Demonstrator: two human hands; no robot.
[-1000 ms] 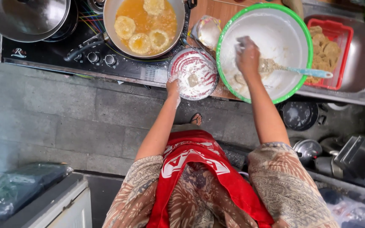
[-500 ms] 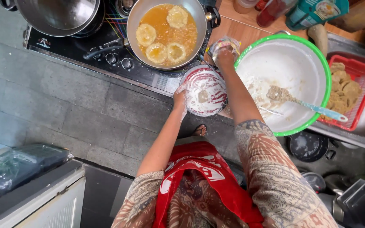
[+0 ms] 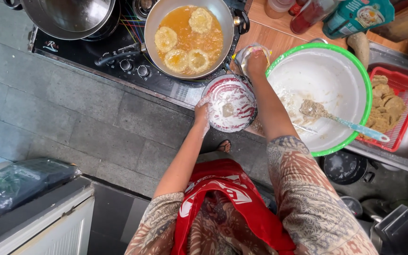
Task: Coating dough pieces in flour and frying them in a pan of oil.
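Floured plate (image 3: pixel 232 104) gripped by left hand (image 3: pixel 202 111); right hand (image 3: pixel 257 59) just beyond it

The light was even and fairly bright over my counter, soft enough that my arms threw only faint shadows, while the grey floor (image 3: pixel 72 113) below lay dimmer. Glare sat on the steel pot (image 3: pixel 67 16) and on the oil in the frying pan (image 3: pixel 190 38), and the white inside of the green-rimmed bowl (image 3: pixel 327 80) looked nearly washed out. The wide view bent the edges, so the stove (image 3: pixel 95 52) leaned, and my sleeves at the bottom were soft and slightly blurred.
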